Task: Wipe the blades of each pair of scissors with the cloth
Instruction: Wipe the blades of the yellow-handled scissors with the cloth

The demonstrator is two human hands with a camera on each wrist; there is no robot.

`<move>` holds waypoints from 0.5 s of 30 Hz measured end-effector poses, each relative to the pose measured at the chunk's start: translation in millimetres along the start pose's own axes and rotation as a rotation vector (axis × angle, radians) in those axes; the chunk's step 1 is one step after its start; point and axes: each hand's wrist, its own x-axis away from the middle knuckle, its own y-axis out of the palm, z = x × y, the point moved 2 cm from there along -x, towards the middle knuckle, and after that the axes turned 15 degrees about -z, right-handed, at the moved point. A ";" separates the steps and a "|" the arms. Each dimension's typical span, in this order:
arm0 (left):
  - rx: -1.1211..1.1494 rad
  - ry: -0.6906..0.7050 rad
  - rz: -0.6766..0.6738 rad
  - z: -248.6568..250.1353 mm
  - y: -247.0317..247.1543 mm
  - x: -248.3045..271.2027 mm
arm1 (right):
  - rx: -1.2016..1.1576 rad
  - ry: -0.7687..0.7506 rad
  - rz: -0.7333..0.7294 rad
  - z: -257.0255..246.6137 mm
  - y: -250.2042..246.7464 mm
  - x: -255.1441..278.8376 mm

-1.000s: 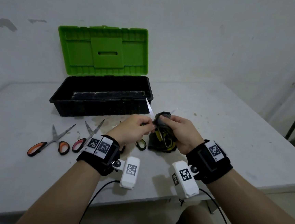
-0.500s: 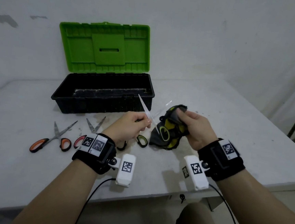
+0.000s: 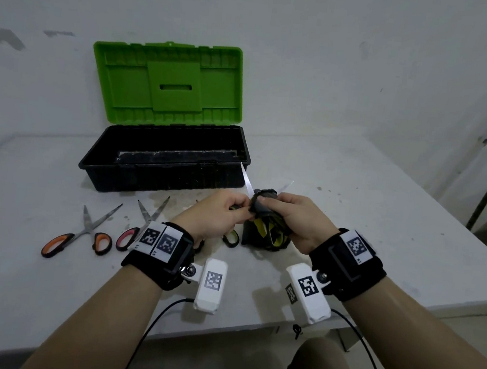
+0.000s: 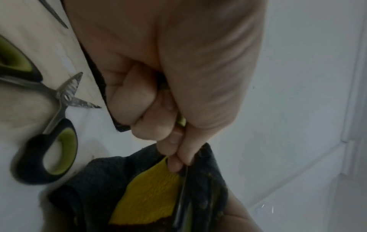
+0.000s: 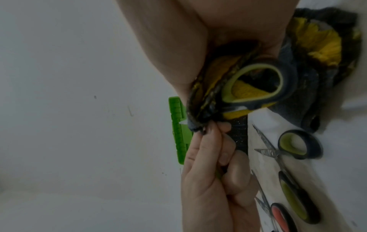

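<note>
My left hand grips one handle of an open pair of green-and-black scissors held above the table. Their two blades stick up and apart. The other handle loop hangs in front of the cloth. My right hand pinches a grey-and-yellow cloth around the right blade, near the pivot; the blade's tip pokes out beyond it. The rest of the cloth hangs down to the table. In the left wrist view my left hand is a closed fist.
Three more pairs lie on the table: orange-handled scissors, pink-handled scissors and green-handled scissors under my left hand. An open black toolbox with a green lid stands behind them.
Half a second ago the cloth was off the blades, to the right. My right hand has brought it back and now pinches it round the blade near the pivot.
</note>
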 end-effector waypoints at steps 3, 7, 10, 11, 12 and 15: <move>0.025 0.010 -0.003 3.2 -0.4 0.0 | -0.051 -0.019 0.020 -3.2 0.9 2.0; 0.034 -0.020 -0.017 4.6 -4.1 1.4 | -0.185 -0.081 0.090 -13.1 -7.8 6.8; 0.091 -0.026 0.008 0.5 -5.8 2.2 | -0.226 -0.133 0.155 -14.7 -18.6 9.3; 0.154 -0.026 0.051 -2.2 -6.1 1.9 | -0.245 -0.144 0.167 -12.8 -18.9 10.2; 0.238 -0.024 0.112 -4.3 -7.0 1.6 | -0.265 -0.159 0.183 -10.5 -18.7 10.8; 0.507 0.012 0.309 -6.5 -5.3 -0.9 | -0.331 -0.204 0.210 -4.8 -13.9 11.7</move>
